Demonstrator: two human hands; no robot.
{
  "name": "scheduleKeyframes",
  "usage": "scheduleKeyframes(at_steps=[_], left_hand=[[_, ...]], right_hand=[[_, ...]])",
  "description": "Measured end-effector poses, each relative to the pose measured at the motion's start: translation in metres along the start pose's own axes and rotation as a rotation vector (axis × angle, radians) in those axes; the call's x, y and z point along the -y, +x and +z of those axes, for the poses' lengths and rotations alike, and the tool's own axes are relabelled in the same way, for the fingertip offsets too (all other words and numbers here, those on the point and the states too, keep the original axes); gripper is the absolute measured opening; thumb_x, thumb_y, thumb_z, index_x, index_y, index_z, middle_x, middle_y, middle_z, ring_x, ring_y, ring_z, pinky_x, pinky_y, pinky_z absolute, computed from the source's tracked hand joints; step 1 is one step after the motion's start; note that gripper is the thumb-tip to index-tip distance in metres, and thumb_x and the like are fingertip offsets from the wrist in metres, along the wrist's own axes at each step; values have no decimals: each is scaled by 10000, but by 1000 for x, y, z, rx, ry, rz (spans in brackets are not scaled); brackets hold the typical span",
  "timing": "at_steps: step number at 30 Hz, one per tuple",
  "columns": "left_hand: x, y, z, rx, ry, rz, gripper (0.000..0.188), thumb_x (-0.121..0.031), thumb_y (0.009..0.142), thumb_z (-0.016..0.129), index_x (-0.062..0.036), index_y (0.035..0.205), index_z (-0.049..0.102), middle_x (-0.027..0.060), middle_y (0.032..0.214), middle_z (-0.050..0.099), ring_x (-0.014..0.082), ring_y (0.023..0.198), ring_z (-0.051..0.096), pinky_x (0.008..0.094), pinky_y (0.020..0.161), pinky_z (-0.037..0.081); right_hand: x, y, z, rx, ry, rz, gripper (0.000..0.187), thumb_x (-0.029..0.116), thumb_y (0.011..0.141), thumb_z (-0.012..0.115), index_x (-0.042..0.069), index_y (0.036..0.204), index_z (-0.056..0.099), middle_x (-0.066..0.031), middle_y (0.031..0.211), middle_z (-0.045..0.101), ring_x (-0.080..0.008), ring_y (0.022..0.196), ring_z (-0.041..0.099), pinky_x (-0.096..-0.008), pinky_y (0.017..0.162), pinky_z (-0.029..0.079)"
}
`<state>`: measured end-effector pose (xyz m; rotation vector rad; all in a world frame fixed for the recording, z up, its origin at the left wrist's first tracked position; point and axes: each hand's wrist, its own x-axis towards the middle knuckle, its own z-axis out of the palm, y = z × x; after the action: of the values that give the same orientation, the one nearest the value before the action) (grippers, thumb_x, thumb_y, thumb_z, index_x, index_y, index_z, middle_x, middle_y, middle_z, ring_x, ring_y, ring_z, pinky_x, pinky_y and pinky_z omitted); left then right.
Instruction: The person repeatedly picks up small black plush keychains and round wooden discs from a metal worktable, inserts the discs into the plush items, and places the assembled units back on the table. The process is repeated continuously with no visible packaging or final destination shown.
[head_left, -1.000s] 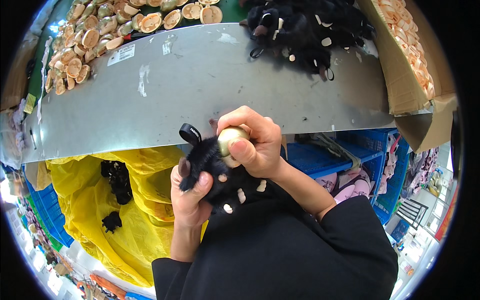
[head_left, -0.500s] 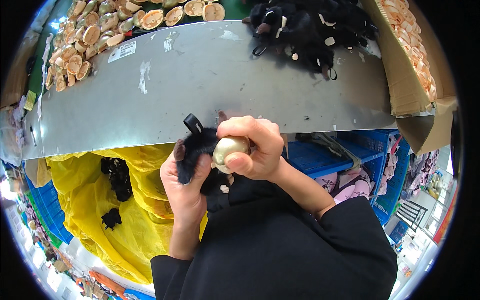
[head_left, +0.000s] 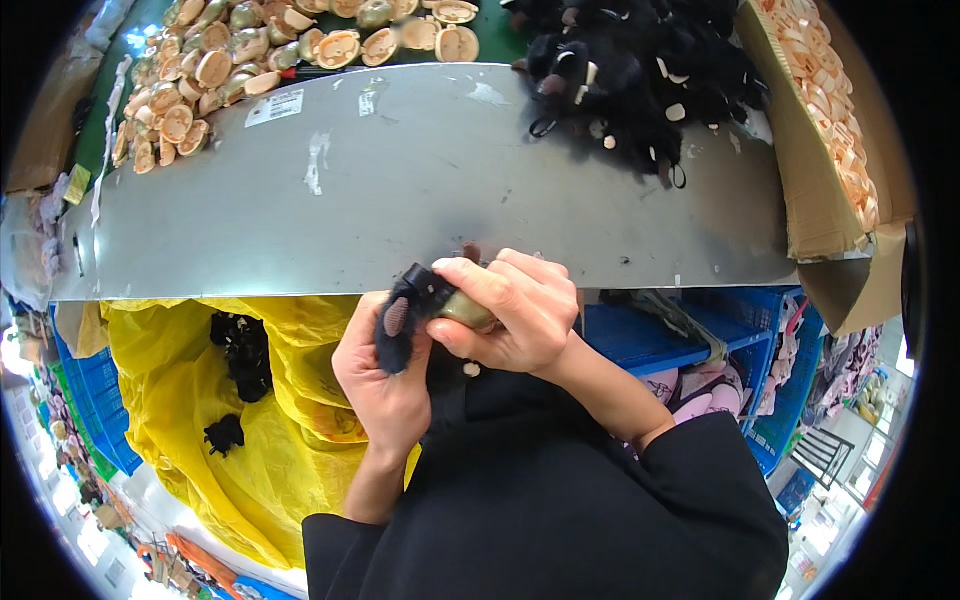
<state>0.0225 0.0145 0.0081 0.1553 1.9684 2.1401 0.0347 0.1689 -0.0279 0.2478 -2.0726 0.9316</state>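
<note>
My left hand (head_left: 383, 385) is closed around a small black plush toy (head_left: 393, 352) with a brown ear and a black strap loop, held just off the near edge of the table. My right hand (head_left: 530, 315) grips a shiny gold rounded shell (head_left: 468, 312) between thumb and fingers, pressing it against the toy. Fingers cover much of the shell, and where it meets the plush is hidden. A small pale piece (head_left: 471, 369) shows on the black material under my hands.
Beyond the grey metal tabletop (head_left: 420, 180) lie many gold and peach shell halves (head_left: 215, 68) at far left. Black plush toys (head_left: 620, 90) are heaped at far right, beside a cardboard box (head_left: 800, 190) of peach parts. A yellow bag (head_left: 170, 400) with black toys hangs below left; blue crates (head_left: 640, 340) stand below right.
My right hand has turned over and closed further on the gold shell, hiding more of it. The toy has tilted in my left hand. The whole view has shifted slightly.
</note>
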Motion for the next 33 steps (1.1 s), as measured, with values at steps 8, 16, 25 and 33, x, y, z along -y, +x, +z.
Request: scheduleKeyframes(at_steps=[8,16,25,33], left_hand=[[5,0,10,-87,-8,16,140,-20,945,714,10,1073,666,5,1029,616,56,913,555,210,804,466],[12,-1,16,-122,-13,-24,175,-48,970,696,13,1131,665,20,1116,617,55,934,587,204,774,482],[16,2,8,-109,-118,17,216,-78,942,743,-15,1053,569,15,1023,643,31,889,566,185,797,460],[-4,15,-5,11,-258,-148,252,-50,895,769,-59,1014,548,-30,955,616,24,861,560,179,791,455]], right_hand=[[4,13,-1,13,-116,45,368,208,805,842,-50,1036,718,-63,690,637,-160,488,560,-256,486,455],[2,18,1,65,-136,119,300,186,820,824,-38,989,717,-72,720,669,-166,495,574,-274,490,468],[4,12,11,73,-70,195,246,197,876,767,-18,987,722,-71,671,653,-191,499,590,-298,487,471],[4,13,-5,279,477,510,369,222,935,720,-2,1223,665,-83,738,632,-142,581,590,-263,598,492]])
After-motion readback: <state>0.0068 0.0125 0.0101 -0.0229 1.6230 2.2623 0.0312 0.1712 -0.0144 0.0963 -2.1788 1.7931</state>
